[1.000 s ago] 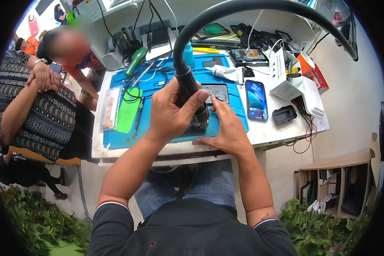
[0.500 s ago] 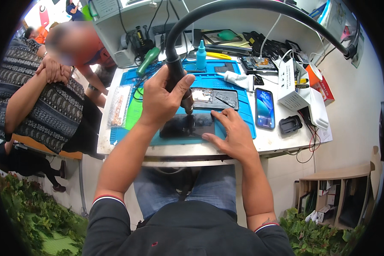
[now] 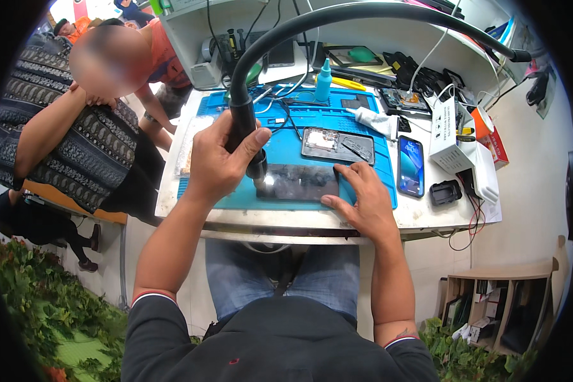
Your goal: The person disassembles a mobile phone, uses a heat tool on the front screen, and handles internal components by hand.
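Observation:
My left hand [image 3: 215, 162] is wrapped round the black handle of a hot air gun [image 3: 256, 167], whose thick hose arches overhead. The nozzle points down at the left end of a dark, glossy phone screen [image 3: 299, 183] lying flat on the blue repair mat [image 3: 235, 200]. With thumb and forefinger at its two right corners, my right hand [image 3: 368, 204] grips the screen. Just beyond it lies an opened phone housing [image 3: 321, 141] with a dark slim tool [image 3: 356, 151] resting on it.
A lit smartphone [image 3: 411, 167], a black cradle-like piece [image 3: 445, 191] and a white box [image 3: 451, 137] stand to the right. A blue bottle [image 3: 323, 81] and white tube [image 3: 374, 121] lie farther back. Two people, one in patterned clothing [image 3: 51, 127], are at the left.
My left hand has moved the hot air gun from near the screen's middle to its left end. My right hand keeps its grip on the right side. The whole view has shifted slightly.

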The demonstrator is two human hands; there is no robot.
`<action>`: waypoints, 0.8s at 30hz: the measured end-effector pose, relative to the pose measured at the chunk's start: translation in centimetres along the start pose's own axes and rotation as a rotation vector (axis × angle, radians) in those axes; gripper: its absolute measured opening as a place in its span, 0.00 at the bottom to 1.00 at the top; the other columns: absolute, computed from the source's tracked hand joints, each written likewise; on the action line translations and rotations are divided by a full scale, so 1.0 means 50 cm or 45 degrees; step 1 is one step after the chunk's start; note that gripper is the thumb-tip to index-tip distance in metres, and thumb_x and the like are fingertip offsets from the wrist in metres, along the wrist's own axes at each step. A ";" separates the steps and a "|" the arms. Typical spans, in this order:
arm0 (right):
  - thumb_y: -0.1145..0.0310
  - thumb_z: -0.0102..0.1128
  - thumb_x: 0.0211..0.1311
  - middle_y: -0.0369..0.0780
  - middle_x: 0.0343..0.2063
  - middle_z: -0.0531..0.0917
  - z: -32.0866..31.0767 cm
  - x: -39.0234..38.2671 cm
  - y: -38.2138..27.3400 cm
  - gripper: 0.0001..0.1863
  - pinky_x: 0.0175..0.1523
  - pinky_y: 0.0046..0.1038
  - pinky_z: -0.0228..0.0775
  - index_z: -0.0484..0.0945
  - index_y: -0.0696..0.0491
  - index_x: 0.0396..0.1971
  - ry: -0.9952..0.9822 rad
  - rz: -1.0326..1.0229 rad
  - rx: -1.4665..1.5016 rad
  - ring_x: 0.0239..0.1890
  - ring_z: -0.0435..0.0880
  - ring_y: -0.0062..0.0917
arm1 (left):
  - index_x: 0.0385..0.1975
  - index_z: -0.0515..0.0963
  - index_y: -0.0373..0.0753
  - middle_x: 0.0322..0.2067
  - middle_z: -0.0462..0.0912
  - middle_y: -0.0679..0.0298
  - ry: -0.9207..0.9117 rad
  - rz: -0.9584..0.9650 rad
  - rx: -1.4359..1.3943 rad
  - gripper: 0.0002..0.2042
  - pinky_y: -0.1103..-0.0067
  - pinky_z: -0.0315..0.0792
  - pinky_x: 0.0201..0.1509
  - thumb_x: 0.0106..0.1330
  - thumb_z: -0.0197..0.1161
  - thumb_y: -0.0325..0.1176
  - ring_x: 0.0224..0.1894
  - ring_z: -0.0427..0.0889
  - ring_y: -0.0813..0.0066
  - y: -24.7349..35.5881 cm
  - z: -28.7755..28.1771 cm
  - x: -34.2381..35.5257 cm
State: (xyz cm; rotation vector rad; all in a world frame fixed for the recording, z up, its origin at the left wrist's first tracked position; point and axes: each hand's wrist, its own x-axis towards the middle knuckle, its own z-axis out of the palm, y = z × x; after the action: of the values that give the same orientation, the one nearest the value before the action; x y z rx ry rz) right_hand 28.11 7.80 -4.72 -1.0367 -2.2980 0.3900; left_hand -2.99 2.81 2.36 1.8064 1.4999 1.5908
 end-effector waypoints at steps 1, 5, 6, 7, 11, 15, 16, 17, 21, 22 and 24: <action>0.43 0.84 0.58 0.46 0.53 0.83 0.002 -0.002 0.002 0.41 0.59 0.43 0.81 0.85 0.56 0.64 0.005 0.006 0.001 0.56 0.84 0.43 | 0.43 0.84 0.36 0.27 0.85 0.69 -0.011 -0.008 -0.036 0.18 0.81 0.74 0.37 0.78 0.77 0.46 0.31 0.81 0.85 0.007 0.008 -0.005; 0.38 0.88 0.49 0.46 0.53 0.83 -0.009 0.000 -0.011 0.52 0.60 0.43 0.80 0.81 0.60 0.67 0.045 -0.030 0.030 0.56 0.84 0.44 | 0.46 0.84 0.34 0.33 0.85 0.69 -0.059 -0.011 -0.203 0.15 0.83 0.75 0.41 0.78 0.77 0.40 0.35 0.81 0.85 0.038 0.056 -0.010; 0.35 0.91 0.41 0.47 0.53 0.83 -0.006 0.001 -0.009 0.64 0.62 0.43 0.80 0.75 0.64 0.71 0.016 0.008 0.047 0.58 0.85 0.44 | 0.48 0.83 0.34 0.35 0.84 0.69 -0.081 -0.012 -0.238 0.14 0.83 0.75 0.43 0.79 0.76 0.38 0.37 0.81 0.85 0.038 0.069 -0.010; 0.35 0.92 0.40 0.48 0.54 0.83 -0.008 0.002 -0.010 0.65 0.63 0.43 0.80 0.74 0.64 0.73 0.015 0.027 0.072 0.59 0.85 0.44 | 0.50 0.83 0.33 0.37 0.83 0.69 -0.104 -0.012 -0.274 0.13 0.82 0.75 0.46 0.80 0.75 0.36 0.38 0.80 0.84 0.042 0.084 -0.009; 0.36 0.93 0.39 0.49 0.57 0.82 -0.015 0.001 -0.010 0.71 0.66 0.43 0.80 0.68 0.65 0.77 0.010 0.136 0.158 0.62 0.84 0.45 | 0.51 0.83 0.33 0.39 0.86 0.68 -0.137 -0.002 -0.341 0.13 0.82 0.77 0.48 0.80 0.75 0.35 0.41 0.83 0.84 0.053 0.159 0.003; 0.36 0.92 0.43 0.50 0.58 0.82 -0.014 0.002 -0.006 0.70 0.66 0.43 0.80 0.67 0.66 0.78 0.031 0.174 0.202 0.62 0.84 0.46 | 0.50 0.83 0.33 0.37 0.86 0.67 -0.134 -0.047 -0.316 0.15 0.82 0.77 0.45 0.79 0.77 0.38 0.39 0.83 0.84 0.057 0.199 0.032; 0.37 0.91 0.45 0.49 0.58 0.82 -0.010 0.001 -0.004 0.67 0.66 0.43 0.80 0.69 0.65 0.77 0.049 0.148 0.174 0.62 0.84 0.46 | 0.50 0.83 0.33 0.36 0.87 0.67 -0.099 0.005 -0.317 0.15 0.82 0.77 0.44 0.78 0.77 0.40 0.37 0.82 0.83 0.062 0.205 0.043; 0.38 0.90 0.48 0.49 0.57 0.82 -0.004 0.000 0.000 0.64 0.65 0.43 0.80 0.70 0.65 0.76 0.066 0.121 0.146 0.61 0.84 0.46 | 0.49 0.84 0.33 0.35 0.87 0.67 -0.077 0.012 -0.283 0.15 0.82 0.77 0.44 0.78 0.77 0.40 0.37 0.82 0.83 0.055 0.206 0.052; 0.42 0.86 0.58 0.48 0.55 0.83 -0.005 0.002 -0.004 0.48 0.64 0.43 0.80 0.81 0.61 0.69 0.009 0.066 0.094 0.59 0.84 0.45 | 0.47 0.85 0.34 0.34 0.88 0.67 -0.027 -0.028 -0.185 0.15 0.82 0.77 0.42 0.78 0.77 0.41 0.37 0.83 0.83 0.035 0.182 0.073; 0.43 0.85 0.58 0.48 0.55 0.83 -0.005 0.002 -0.005 0.45 0.63 0.43 0.80 0.83 0.60 0.67 0.023 0.057 0.086 0.58 0.84 0.45 | 0.47 0.85 0.34 0.34 0.88 0.67 -0.014 -0.028 -0.194 0.15 0.82 0.76 0.42 0.78 0.77 0.41 0.37 0.83 0.84 0.032 0.170 0.075; 0.44 0.84 0.60 0.47 0.54 0.84 -0.002 0.001 -0.007 0.40 0.62 0.43 0.80 0.86 0.58 0.63 0.052 0.040 0.071 0.57 0.84 0.44 | 0.47 0.84 0.34 0.34 0.87 0.68 -0.001 -0.061 -0.097 0.16 0.83 0.76 0.42 0.79 0.77 0.42 0.36 0.83 0.84 0.026 0.138 0.074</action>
State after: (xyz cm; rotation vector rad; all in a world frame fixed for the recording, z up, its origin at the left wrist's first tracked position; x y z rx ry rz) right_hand 27.92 7.62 -4.42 -1.0447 -2.2247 0.4395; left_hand 2.95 8.04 3.02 1.7171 1.4509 1.6019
